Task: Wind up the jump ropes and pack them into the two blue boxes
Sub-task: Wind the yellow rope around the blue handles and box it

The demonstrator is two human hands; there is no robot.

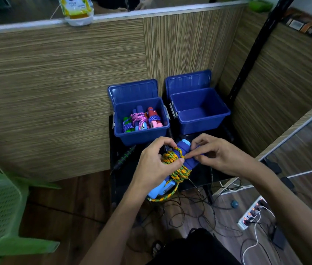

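Roughly midway, judging by the boxes: the left box (pixel 141 121) already holds three wound ropes (pixel 141 120) standing side by side, one with green handles, one with pink cord, one with red and pink handles. The right box (pixel 199 111) is bare inside. Both boxes sit side by side on a dark low stand (pixel 115 180), lids tipped back against a wood-grain wall (pixel 65 92).

Just in front of the boxes, two bare hands work on a fourth rope (pixel 178 169), held in the air. Its blue handles lie together, and yellow-and-green cord is coiled round them. The left hand (pixel 157 165) curls round the coil, thumb pressing the cord. The right hand (pixel 214 152) pinches the upper end of the handles, fingers bent. A loop of cord hangs free below the lower handle, so the winding looks nearly finished but not tucked.

Another rope with a black handle (pixel 125 156) and thin black cord lies on the stand and trails over the floor, seemingly unwound. A green chair (pixel 0 207) stands at far left, a power strip (pixel 252 213) at lower right.
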